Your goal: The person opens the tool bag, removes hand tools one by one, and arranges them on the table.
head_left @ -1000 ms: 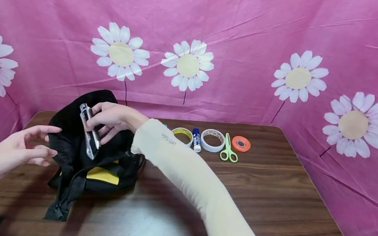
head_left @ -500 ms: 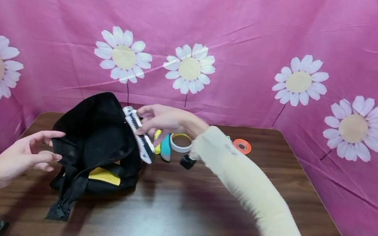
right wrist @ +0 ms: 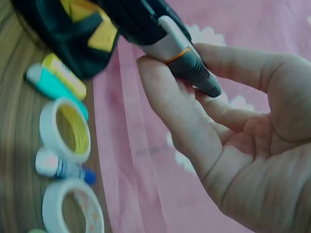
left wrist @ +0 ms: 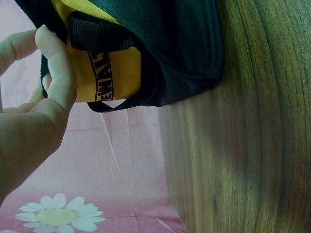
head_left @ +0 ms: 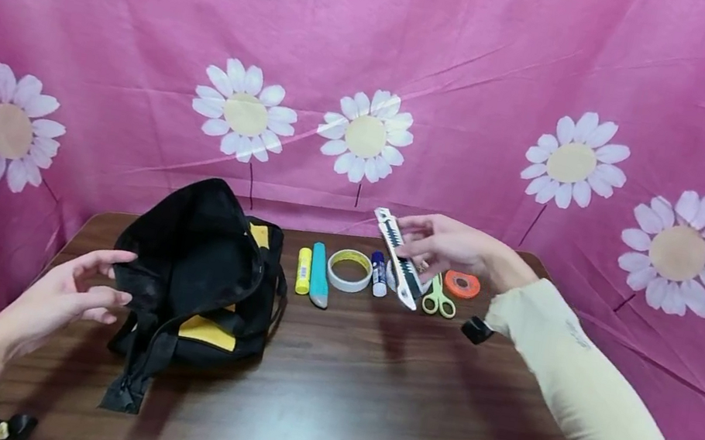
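Observation:
A black soft tool bag [head_left: 192, 247] with yellow panels stands at the table's left, its mouth gaping. My left hand [head_left: 63, 295] pinches the zippered edge of that mouth between thumb and fingers, as the left wrist view shows up close at the bag's rim [left wrist: 57, 19]. In my right hand [head_left: 461, 247] is a utility knife [head_left: 398, 258] with white ends and a black toothed slot. It slants above the row of stationery, partly covering a white tape roll. The right wrist view has thumb and fingers pinching the knife's grey and black end [right wrist: 189, 65].
Along the back of the wooden table [head_left: 323, 388] lie a yellow tube [head_left: 304, 271], a teal flat item [head_left: 319, 277], a tape roll [head_left: 333, 278], a blue-capped glue stick [head_left: 379, 276], green scissors [head_left: 438, 304] and an orange tape roll [head_left: 462, 284]. A pink flowered cloth [head_left: 467, 51] hangs behind.
My right hand has carried the utility knife out from the bag's mouth and rightward over the stationery row. The left hand has stayed at the bag's edge.

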`<state>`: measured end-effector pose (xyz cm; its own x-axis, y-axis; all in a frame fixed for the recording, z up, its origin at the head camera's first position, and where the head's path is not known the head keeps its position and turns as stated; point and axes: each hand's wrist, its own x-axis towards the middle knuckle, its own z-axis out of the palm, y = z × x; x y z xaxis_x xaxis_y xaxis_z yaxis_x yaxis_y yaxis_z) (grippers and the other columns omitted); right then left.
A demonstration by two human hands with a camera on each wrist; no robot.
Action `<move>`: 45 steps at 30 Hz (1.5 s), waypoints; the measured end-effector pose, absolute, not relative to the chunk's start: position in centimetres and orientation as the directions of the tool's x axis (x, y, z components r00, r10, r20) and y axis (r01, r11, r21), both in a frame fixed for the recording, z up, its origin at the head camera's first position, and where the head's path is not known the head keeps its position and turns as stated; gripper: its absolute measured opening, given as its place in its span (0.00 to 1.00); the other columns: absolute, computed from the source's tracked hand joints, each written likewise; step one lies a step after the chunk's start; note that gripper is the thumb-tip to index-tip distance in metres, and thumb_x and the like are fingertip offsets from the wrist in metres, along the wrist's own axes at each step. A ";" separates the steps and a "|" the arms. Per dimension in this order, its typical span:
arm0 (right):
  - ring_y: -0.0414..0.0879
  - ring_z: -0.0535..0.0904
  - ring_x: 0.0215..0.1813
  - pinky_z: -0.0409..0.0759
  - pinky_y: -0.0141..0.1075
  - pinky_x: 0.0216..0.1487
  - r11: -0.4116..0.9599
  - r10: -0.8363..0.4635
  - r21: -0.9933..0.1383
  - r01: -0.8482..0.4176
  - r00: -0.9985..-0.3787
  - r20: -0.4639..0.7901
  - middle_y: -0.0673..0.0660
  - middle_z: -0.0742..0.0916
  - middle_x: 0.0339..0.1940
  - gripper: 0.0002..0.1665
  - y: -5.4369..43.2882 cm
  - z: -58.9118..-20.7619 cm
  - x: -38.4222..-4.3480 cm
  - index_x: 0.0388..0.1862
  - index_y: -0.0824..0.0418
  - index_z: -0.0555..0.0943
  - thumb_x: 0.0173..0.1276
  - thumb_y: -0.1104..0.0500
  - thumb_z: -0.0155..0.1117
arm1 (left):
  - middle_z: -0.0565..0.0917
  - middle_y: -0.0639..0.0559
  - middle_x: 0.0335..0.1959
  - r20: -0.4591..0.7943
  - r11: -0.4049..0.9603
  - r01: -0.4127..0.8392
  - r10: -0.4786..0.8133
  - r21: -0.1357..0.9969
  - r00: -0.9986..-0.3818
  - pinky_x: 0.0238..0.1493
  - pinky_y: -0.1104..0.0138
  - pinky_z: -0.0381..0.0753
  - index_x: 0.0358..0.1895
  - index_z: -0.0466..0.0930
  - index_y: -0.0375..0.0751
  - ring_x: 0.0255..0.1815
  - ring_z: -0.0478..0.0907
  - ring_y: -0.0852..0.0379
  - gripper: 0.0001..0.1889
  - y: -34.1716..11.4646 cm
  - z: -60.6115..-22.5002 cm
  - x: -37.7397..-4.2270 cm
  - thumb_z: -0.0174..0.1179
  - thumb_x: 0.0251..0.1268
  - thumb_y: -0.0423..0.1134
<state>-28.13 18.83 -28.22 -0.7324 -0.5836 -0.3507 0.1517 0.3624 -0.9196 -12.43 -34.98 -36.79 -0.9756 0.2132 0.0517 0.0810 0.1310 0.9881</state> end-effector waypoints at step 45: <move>0.41 0.82 0.42 0.85 0.50 0.45 0.465 -0.228 -0.845 0.262 -0.887 -0.401 0.53 0.83 0.42 0.40 38.6 -41.1 -30.4 0.77 0.76 0.46 0.78 0.62 0.54 | 0.61 0.45 0.45 0.034 0.119 0.058 0.195 0.991 -0.980 0.38 0.63 0.86 0.68 0.71 0.44 0.38 0.86 0.58 0.25 -34.1 -36.5 -12.4 0.56 0.72 0.23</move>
<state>-30.41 38.57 -41.10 -0.8872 -0.2283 -0.4009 0.2622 0.4655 -0.8453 -12.37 -34.12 -36.52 -0.9801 0.1954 0.0338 0.0580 0.1194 0.9911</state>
